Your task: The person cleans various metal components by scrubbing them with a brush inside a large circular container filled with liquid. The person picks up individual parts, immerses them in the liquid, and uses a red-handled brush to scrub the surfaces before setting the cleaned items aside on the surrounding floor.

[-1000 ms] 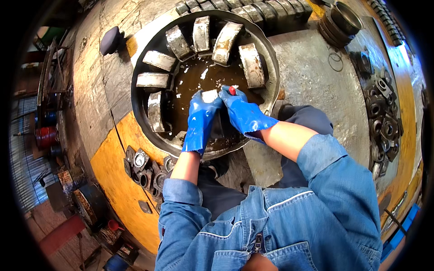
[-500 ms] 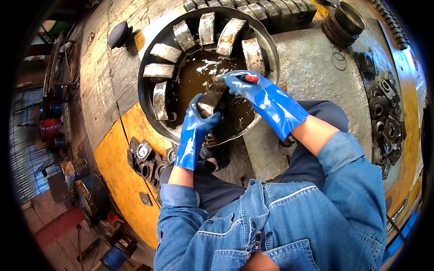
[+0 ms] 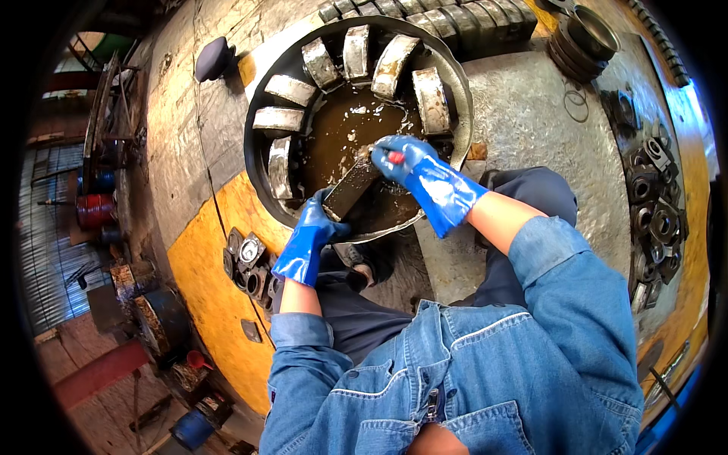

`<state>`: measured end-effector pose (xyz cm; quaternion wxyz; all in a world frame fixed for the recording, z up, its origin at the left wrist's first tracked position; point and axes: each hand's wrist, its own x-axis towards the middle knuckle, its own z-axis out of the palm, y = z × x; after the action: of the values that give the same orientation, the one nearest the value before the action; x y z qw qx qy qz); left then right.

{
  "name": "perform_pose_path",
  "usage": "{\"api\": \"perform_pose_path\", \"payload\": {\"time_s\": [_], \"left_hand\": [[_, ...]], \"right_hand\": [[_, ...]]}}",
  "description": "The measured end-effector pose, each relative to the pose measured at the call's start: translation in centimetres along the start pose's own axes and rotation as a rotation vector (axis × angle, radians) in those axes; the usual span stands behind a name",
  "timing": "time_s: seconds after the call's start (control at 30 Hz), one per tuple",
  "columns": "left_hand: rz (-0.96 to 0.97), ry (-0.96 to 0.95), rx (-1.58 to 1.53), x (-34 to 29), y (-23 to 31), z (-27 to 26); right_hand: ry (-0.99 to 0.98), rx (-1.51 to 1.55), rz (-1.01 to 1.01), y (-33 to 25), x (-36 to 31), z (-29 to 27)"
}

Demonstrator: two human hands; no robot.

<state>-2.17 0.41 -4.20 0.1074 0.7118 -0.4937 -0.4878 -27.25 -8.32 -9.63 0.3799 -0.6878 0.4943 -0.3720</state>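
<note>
A round metal basin (image 3: 465, 98) of murky brown liquid (image 3: 337, 125) stands before my knees. My left hand (image 3: 311, 221), in a blue rubber glove, grips the near-left end of a dark curved metal block (image 3: 350, 189), tilted over the basin's near side. At the block's far end, my right hand (image 3: 403, 158), gloved too, is closed around a red-handled tool (image 3: 395, 158); the glove hides most of it, so its kind does not show. Several wet, curved metal blocks (image 3: 396, 67) stand along the basin's inner wall, at its left, far and right sides.
Rows of similar blocks (image 3: 493, 23) lie beyond the basin. Stacked metal rings (image 3: 580, 45) stand far right. Small metal parts are heaped at the right (image 3: 656, 216) and left (image 3: 250, 265). A dark rounded object (image 3: 214, 61) rests on the floor, far left.
My right hand has come down and slightly left. My left hand has moved lower towards the basin's near rim, and the block between them now shows its dark, broad face.
</note>
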Motion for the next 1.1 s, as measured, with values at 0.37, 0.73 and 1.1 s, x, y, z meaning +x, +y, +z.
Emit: {"api": "perform_pose_path", "payload": {"time_s": [0.37,0.73,1.1], "left_hand": [[0.079,-0.091,0.274,1.5,2.5,-1.5],[-0.143,0.110,0.585,4.3,7.9,3.6],[0.027,0.156,0.051,3.1,6.8,2.4]], "right_hand": [[-0.134,0.515,0.657,-0.5,0.2,0.2],[-0.383,0.178,0.424,-1.8,-0.9,-0.9],[-0.227,0.533,0.506,-6.1,2.0,-1.4]]}}
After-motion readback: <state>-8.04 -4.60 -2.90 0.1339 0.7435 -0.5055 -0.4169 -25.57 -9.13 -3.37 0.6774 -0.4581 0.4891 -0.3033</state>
